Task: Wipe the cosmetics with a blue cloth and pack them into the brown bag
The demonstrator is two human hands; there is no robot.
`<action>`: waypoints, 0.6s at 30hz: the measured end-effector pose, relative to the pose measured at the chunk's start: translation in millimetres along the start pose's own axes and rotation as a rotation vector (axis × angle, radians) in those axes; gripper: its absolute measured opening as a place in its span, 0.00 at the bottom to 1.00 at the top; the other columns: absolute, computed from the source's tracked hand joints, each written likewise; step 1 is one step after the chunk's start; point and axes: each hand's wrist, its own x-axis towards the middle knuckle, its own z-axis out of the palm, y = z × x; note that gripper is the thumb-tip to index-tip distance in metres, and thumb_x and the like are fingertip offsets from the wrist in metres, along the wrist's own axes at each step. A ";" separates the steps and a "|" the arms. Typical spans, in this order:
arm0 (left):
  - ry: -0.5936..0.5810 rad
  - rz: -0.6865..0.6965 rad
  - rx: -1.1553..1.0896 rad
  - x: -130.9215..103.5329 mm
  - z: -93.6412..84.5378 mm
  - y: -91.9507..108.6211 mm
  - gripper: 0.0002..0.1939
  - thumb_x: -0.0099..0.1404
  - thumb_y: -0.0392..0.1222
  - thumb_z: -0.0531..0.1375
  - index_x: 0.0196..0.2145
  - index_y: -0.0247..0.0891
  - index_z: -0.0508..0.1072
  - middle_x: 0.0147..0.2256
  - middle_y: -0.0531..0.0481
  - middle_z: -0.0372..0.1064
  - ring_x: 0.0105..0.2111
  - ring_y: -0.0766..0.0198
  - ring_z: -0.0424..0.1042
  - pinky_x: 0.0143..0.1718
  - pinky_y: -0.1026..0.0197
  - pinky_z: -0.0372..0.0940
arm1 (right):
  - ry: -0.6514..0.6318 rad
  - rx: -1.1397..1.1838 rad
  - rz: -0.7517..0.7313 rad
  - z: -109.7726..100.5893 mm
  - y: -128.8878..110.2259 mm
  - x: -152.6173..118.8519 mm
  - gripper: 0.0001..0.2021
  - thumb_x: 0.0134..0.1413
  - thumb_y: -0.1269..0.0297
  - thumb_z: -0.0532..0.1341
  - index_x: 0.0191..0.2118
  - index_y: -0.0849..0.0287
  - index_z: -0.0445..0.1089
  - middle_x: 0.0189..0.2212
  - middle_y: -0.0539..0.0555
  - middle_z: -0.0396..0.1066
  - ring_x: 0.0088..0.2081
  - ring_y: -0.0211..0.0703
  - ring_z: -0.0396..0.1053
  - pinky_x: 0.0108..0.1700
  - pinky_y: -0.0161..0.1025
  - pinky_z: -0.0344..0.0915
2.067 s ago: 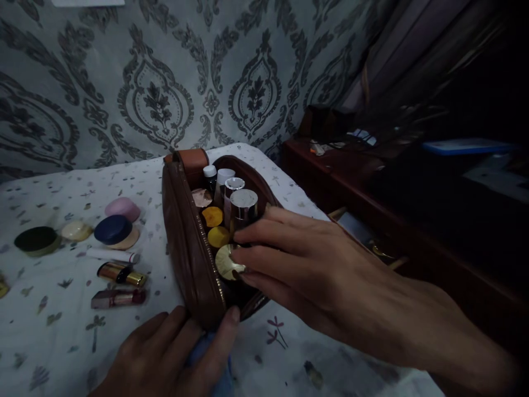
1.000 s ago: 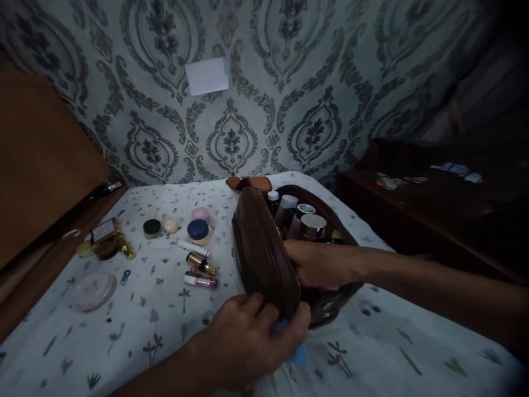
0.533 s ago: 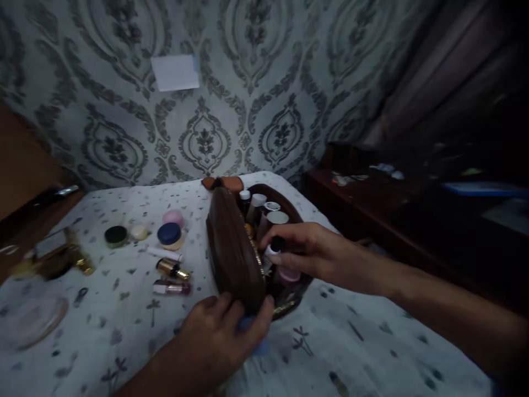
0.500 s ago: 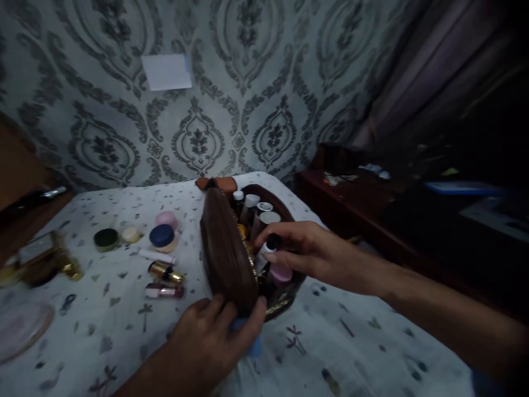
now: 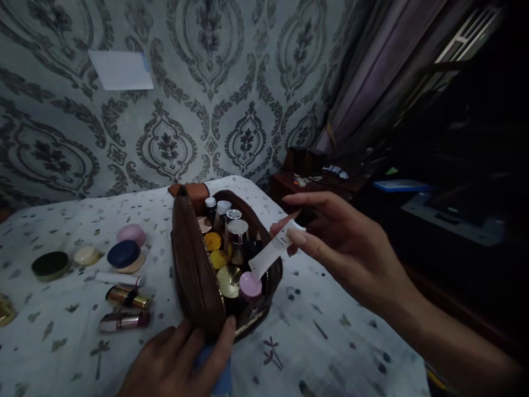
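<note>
A brown cosmetic bag (image 5: pixel 188 270) stands unzipped on the bed, packed with bottles and jars, among them a silver-capped bottle (image 5: pixel 238 234), a pink-lidded jar (image 5: pixel 250 285) and yellow lids. My left hand (image 5: pixel 177 358) grips the bag's near end, thumb at the zipper edge. Part of a blue item (image 5: pixel 221 372) shows beneath that hand. Over the bag's right side, my right hand (image 5: pixel 343 242) pinches a white squeeze tube (image 5: pixel 273 251) with a black cap, tilted with its flat end down near the pink lid.
On the patterned sheet left of the bag lie a dark round container (image 5: pixel 50 266), a small cream jar (image 5: pixel 86 255), a blue-lidded jar (image 5: pixel 124 255), a pink round item (image 5: pixel 131 234), a white stick (image 5: pixel 119 278) and two lipstick-like tubes (image 5: pixel 124 321). A brown strap-like item (image 5: pixel 194 191) lies behind.
My right hand has lifted the white tube up and rightward out of the bag. My left hand stays at the bag's near end. The view has turned right.
</note>
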 end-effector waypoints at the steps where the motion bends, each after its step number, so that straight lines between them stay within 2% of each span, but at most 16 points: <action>1: 0.003 -0.002 0.000 1.0 -0.5 -0.2 0.22 0.69 0.30 0.42 0.52 0.36 0.70 0.33 0.50 0.76 0.29 0.65 0.74 0.28 0.65 0.68 | 0.020 0.022 0.005 0.7 0.7 -0.1 0.15 0.56 0.55 0.66 0.45 0.54 0.68 0.28 0.49 0.74 0.27 0.39 0.73 0.28 0.34 0.70; 6: -0.010 0.003 -0.002 -1.1 -3.2 -1.1 0.23 0.71 0.32 0.41 0.55 0.36 0.69 0.31 0.50 0.76 0.30 0.64 0.75 0.28 0.64 0.69 | 0.085 0.144 0.004 6.1 0.1 -2.4 0.12 0.55 0.55 0.67 0.38 0.53 0.66 0.33 0.51 0.76 0.32 0.43 0.76 0.31 0.38 0.73; 9: -0.050 0.006 -0.007 -2.8 -4.0 -1.6 0.22 0.73 0.35 0.41 0.57 0.38 0.67 0.30 0.51 0.76 0.31 0.63 0.76 0.29 0.63 0.69 | 0.123 0.155 -0.035 9.2 -4.0 -5.8 0.10 0.56 0.57 0.67 0.40 0.51 0.68 0.36 0.52 0.77 0.35 0.46 0.76 0.34 0.40 0.75; 13: -0.047 0.018 -0.003 -4.8 -1.7 -3.3 0.23 0.75 0.41 0.40 0.56 0.39 0.69 0.31 0.51 0.77 0.30 0.63 0.76 0.28 0.63 0.69 | 0.133 0.113 -0.092 12.6 -6.0 -9.2 0.11 0.58 0.61 0.66 0.46 0.49 0.69 0.38 0.51 0.76 0.38 0.46 0.76 0.36 0.40 0.75; 18: -0.063 0.064 0.020 -13.1 6.6 -4.8 0.22 0.74 0.40 0.45 0.61 0.40 0.66 0.36 0.50 0.79 0.33 0.63 0.78 0.30 0.65 0.71 | 0.104 0.104 -0.158 17.6 0.3 -5.0 0.11 0.58 0.64 0.65 0.47 0.51 0.71 0.43 0.52 0.74 0.39 0.42 0.76 0.38 0.37 0.75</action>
